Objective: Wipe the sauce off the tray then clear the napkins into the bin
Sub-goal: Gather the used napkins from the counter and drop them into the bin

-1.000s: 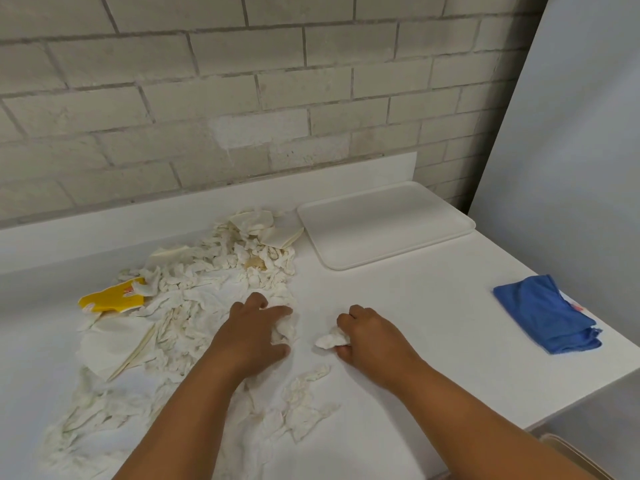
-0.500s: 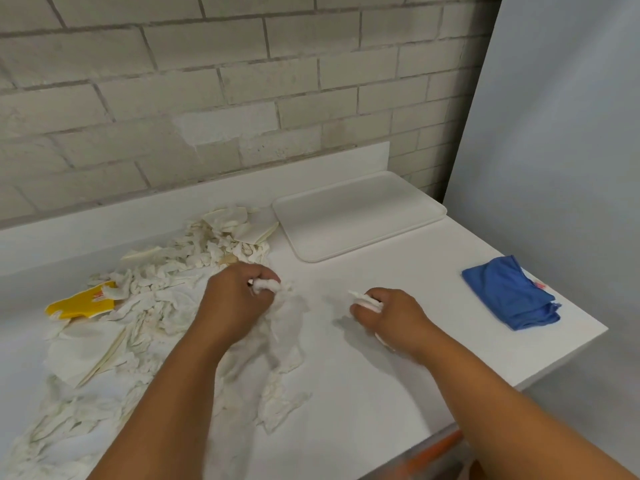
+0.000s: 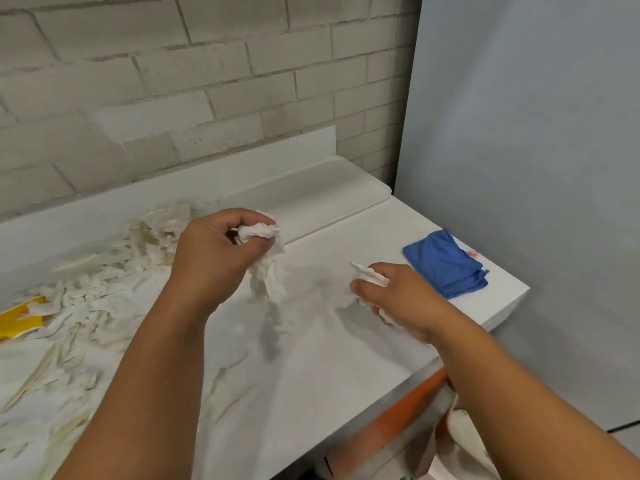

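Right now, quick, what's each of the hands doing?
Left hand: closed, gripping a crumpled napkin wad.
Right hand: closed, holding a small napkin scrap.

A white rectangular tray [image 3: 311, 199] is seen lying flat at centre frame against the back wall. Torn, crumpled white napkins [image 3: 104, 289] are strewn across the left of the frame. One wad [image 3: 263, 258] is held up at centre, another [image 3: 372, 282] right of centre.
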Demonstrator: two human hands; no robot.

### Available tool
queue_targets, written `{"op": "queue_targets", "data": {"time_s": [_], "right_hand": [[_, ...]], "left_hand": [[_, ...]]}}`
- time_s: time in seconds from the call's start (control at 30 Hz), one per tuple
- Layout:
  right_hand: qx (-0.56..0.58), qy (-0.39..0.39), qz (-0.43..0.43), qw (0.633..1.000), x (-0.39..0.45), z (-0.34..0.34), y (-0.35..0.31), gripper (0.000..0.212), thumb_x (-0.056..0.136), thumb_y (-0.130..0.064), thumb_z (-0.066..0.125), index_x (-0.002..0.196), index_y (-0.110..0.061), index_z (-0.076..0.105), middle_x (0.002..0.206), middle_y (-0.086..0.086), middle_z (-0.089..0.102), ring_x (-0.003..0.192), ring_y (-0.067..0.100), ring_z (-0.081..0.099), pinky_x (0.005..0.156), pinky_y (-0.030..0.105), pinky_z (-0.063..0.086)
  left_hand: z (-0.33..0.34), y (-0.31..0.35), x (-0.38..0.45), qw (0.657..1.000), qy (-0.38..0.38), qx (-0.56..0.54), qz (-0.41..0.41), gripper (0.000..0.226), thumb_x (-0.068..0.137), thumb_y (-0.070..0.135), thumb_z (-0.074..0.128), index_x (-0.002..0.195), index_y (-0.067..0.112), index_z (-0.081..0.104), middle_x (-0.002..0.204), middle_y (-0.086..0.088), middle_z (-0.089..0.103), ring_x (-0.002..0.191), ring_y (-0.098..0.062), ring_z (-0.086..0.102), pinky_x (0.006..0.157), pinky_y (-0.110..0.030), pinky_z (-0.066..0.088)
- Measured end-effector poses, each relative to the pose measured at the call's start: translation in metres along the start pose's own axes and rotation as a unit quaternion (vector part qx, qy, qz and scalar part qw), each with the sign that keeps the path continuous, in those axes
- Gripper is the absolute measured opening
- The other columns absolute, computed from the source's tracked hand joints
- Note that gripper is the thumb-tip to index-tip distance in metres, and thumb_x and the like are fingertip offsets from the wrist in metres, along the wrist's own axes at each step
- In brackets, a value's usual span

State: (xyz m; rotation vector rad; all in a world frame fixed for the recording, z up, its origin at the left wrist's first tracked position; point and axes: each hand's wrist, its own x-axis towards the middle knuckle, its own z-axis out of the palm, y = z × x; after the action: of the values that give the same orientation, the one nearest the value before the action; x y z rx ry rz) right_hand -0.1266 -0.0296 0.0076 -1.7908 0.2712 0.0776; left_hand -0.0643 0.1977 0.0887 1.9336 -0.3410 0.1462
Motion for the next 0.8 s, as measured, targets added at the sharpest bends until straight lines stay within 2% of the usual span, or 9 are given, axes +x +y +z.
{"op": "queue_targets", "data": {"time_s": [0.1,0.3,0.43,0.53,0.7,0.8], "right_hand": [[0.014,0.033,0.006,0.999,-0.012,-0.026,0.006,0.017,0.082,-0.028,0.071,0.077,-0.013,0.065,0.06,-0.001,0.058,0.053,0.014,0.051,0.046,0.026,0.039],[0.027,0.106,0.025,0.994,-0.054,-0.092,0.03,0.018,0.085,-0.028,0.068,0.074,-0.016,0.061,0.055,-0.002,0.053,0.044,0.01,0.046,0.044,0.023,0.037],[0.031,0.139,0.05,0.989,-0.083,-0.136,0.06,0.024,0.083,-0.034,0.069,0.084,-0.01,0.066,0.063,0.007,0.057,0.055,0.019,0.049,0.055,0.033,0.039],[0.023,0.166,0.079,0.983,-0.098,-0.163,0.089,0.022,0.085,-0.035,0.068,0.086,-0.013,0.068,0.064,0.008,0.061,0.056,0.022,0.053,0.058,0.035,0.042],[0.039,0.199,0.139,0.969,-0.108,-0.188,0.143,0.019,0.088,-0.028,0.066,0.084,-0.01,0.066,0.06,0.007,0.058,0.056,0.022,0.05,0.055,0.033,0.04],[0.042,0.204,0.189,0.96,-0.106,-0.195,0.179,0.016,0.087,-0.026,0.066,0.088,-0.011,0.069,0.069,0.01,0.064,0.06,0.018,0.054,0.058,0.031,0.043]], "left_hand": [[0.031,0.02,-0.006,0.998,-0.053,-0.034,0.019,0.018,0.078,0.007,0.074,0.082,0.025,0.074,0.09,0.012,0.074,0.082,-0.009,0.069,0.071,-0.023,0.054],[0.114,0.054,-0.02,0.977,-0.187,-0.097,0.035,0.015,0.079,0.005,0.073,0.085,0.019,0.075,0.092,0.003,0.074,0.09,-0.021,0.069,0.083,-0.04,0.056],[0.177,0.062,-0.034,0.96,-0.27,-0.072,0.03,0.015,0.078,0.012,0.076,0.086,0.025,0.075,0.09,0.01,0.073,0.085,-0.011,0.067,0.072,-0.026,0.054],[0.223,0.061,-0.046,0.944,-0.326,-0.041,0.027,0.016,0.079,0.017,0.075,0.089,0.029,0.073,0.091,0.016,0.071,0.087,-0.003,0.066,0.074,-0.018,0.054],[0.296,0.044,-0.063,0.918,-0.397,-0.01,0.016,0.018,0.081,0.014,0.072,0.093,0.027,0.072,0.09,0.014,0.071,0.085,-0.006,0.066,0.075,-0.021,0.054],[0.334,0.029,-0.071,0.911,-0.412,0.026,0.017,0.016,0.081,0.015,0.07,0.092,0.026,0.072,0.091,0.013,0.071,0.082,-0.004,0.065,0.072,-0.017,0.051]]}}
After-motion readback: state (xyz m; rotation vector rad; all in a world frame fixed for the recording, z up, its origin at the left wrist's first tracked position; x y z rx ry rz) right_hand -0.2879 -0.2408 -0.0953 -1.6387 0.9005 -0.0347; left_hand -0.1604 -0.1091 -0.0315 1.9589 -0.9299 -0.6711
